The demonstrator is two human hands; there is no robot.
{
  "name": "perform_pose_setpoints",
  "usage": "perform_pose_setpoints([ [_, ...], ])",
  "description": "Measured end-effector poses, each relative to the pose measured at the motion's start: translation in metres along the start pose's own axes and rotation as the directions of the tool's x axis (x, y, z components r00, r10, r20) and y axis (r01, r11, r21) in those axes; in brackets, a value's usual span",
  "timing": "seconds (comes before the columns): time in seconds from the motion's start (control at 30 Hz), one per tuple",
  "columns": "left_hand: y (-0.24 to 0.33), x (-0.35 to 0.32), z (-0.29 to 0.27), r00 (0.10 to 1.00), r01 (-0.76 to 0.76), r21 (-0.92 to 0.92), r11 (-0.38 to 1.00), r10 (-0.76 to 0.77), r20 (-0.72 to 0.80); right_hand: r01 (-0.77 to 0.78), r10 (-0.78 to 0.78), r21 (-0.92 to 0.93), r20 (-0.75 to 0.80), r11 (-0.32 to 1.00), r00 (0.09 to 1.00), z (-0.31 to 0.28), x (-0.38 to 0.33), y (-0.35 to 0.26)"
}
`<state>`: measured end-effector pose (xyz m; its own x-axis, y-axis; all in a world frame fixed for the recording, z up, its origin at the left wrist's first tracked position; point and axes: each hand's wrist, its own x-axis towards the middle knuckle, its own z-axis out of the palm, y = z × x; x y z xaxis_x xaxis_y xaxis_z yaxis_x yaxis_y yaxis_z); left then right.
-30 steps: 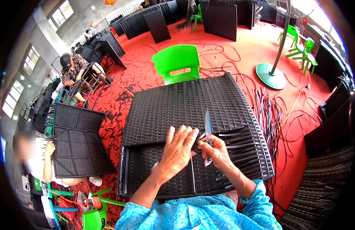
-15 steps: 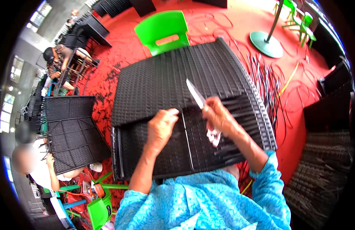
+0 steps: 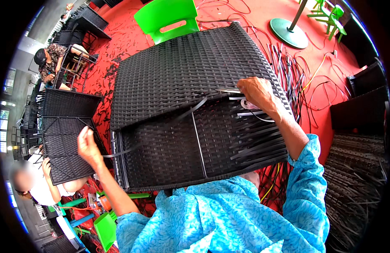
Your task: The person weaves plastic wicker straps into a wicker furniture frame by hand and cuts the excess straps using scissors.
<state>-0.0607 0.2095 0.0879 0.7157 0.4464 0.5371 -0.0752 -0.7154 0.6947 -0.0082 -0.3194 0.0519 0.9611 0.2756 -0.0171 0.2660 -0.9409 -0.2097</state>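
Note:
A half-woven black wicker panel (image 3: 178, 63) lies in front of me on its frame. My right hand (image 3: 259, 93) is closed round a knife, whose pointed blade (image 3: 229, 90) aims left along the edge of the weave. Under that hand shows a small pinkish-white piece (image 3: 247, 104), too small to name. My left hand (image 3: 88, 147) is out past the panel's left side, fingers pinched together. A flat black plastic strip (image 3: 119, 154) runs from it toward the panel. Another loose strip (image 3: 195, 108) stands off the weave's edge, and several strip ends (image 3: 260, 143) fan out at the right.
A green chair (image 3: 167, 21) stands beyond the panel. Left, a person in white holds another wicker piece (image 3: 70, 135); farther off, a second person sits by a frame. Bundled strips (image 3: 283, 71) and cords lie on the red floor, near a round green base (image 3: 288, 33).
My left hand has swung left, off the panel, with a strip trailing from it. The right hand has moved up and right, and the knife blade now points left.

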Motion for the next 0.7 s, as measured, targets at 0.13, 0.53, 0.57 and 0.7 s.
perform_pose_setpoints([
  [0.13, -0.039, 0.019, -0.057, 0.987, 0.055, -0.051, 0.997, -0.062, -0.150, 0.083, -0.080, 0.044, -0.070, 0.996, 0.994, 0.008, 0.011, 0.007],
  [0.53, -0.125, 0.024, -0.157, 0.770, 0.335, -0.461, 0.822, -0.520, -0.369, 0.141, -0.137, -0.099, 0.045, 0.985, 0.990, -0.013, 0.024, -0.004],
  [0.57, -0.129, 0.023, -0.157, 0.764, 0.341, -0.483, 0.806, -0.537, -0.356, 0.146, -0.137, -0.135, 0.069, 0.980, 0.988, -0.015, 0.025, -0.004],
  [0.7, -0.140, 0.021, -0.155, 0.791, 0.365, -0.463, 0.808, -0.531, -0.303, 0.208, -0.207, -0.185, 0.027, 0.960, 0.978, -0.015, 0.031, -0.002],
])
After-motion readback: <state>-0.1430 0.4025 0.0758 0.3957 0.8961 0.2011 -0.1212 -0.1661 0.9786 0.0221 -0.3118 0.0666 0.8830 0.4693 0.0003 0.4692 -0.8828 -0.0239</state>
